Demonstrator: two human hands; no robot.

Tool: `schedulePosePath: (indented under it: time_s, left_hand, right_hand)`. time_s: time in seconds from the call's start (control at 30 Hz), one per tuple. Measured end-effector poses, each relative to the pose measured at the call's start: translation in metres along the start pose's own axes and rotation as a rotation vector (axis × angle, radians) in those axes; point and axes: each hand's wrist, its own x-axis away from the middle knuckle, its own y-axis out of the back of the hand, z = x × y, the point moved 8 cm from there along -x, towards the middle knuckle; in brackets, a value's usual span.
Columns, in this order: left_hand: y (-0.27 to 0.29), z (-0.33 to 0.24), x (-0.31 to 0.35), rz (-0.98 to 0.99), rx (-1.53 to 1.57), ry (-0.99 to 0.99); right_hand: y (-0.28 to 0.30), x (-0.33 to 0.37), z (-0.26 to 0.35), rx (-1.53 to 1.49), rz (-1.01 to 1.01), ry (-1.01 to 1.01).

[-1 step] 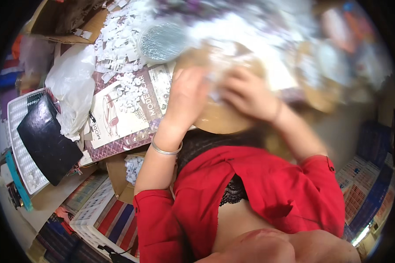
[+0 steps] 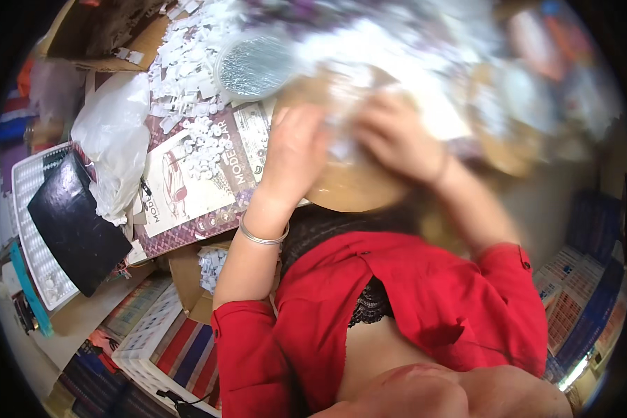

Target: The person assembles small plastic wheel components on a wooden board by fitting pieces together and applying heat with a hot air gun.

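A round brown board [image 2: 359, 195] lies at the table's near edge, in front of my body. My left hand [image 2: 301, 143] rests over its left part, with fingers curled inward. Over the right part is my right hand [image 2: 397, 136], its fingers bent and drawn together toward the left hand. Small whitish pieces [image 2: 343, 150] show as a blur between the hands. Whatever the fingertips hold is too smeared to make out. Just beyond the left hand stands a round clear tub [image 2: 256, 66] full of thin, shiny metal pieces.
White flat pieces [image 2: 188, 73] are heaped at the far left, beside an open cardboard box [image 2: 104, 35]. Small white round parts [image 2: 205, 146] lie on a printed sheet [image 2: 181, 195]. Further left are a clear plastic bag [image 2: 115, 132] and a white basket [image 2: 31, 216] holding a black sheet [image 2: 76, 216].
My right hand has shifted slightly away from me and to the right. My left hand stays nearly in place, and the board has hardly moved.
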Motion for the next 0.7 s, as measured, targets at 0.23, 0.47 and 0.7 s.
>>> schedulePosePath:
  time_s: [0.23,0.47,0.7]
  left_hand:
    - [-0.011,0.000,-0.010,0.016,-0.037,0.044]
    - [-0.009,0.005,-0.008,0.021,-0.004,0.099]
    - [-0.012,0.001,-0.009,0.026,-0.031,0.059]
  right_hand:
    - [0.007,-0.030,-0.068,0.428,-0.122,-0.112]
    - [-0.007,-0.014,-0.016,0.322,0.011,-0.081]
    - [-0.016,-0.012,-0.020,0.245,0.035,-0.018]
